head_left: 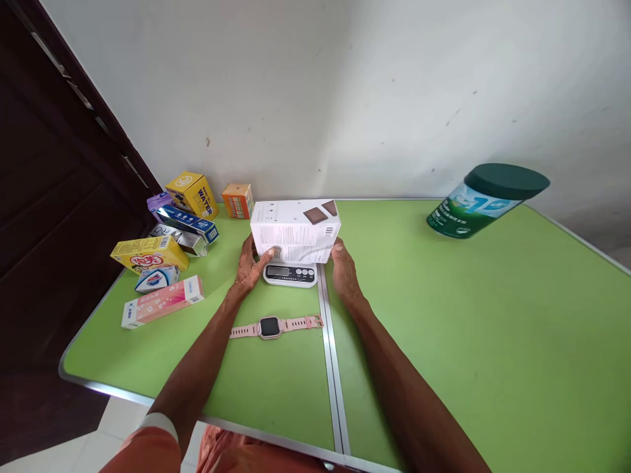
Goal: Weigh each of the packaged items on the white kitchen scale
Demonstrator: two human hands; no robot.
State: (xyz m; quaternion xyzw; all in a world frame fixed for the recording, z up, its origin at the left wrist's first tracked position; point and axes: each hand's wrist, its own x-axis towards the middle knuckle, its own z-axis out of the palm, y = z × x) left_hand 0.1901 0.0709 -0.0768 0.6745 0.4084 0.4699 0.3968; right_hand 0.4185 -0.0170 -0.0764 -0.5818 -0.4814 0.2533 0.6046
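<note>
A white printed box (pixel 296 236) with brown squares on its top edge is held between my two hands. My left hand (pixel 250 268) grips its left side, thumb on the front face. Against the box's lower right edge lies my right hand (pixel 345 270), its fingers mostly behind the box. Directly below is a small white digital scale (pixel 290 274), its display and buttons showing; the box hides its platform, so I cannot tell whether the two touch. Nearer to me, a pink-strapped smartwatch (pixel 269 327) lies flat on the table.
On the left of the green table (pixel 473 341) are several cartons, including a yellow WATER box (pixel 193 195), an orange box (pixel 237 200), a blue box (pixel 187 223) and a pink box (pixel 162 302). A green canister (pixel 480 203) stands back right. A metal seam (pixel 331 355) crosses the tabletop.
</note>
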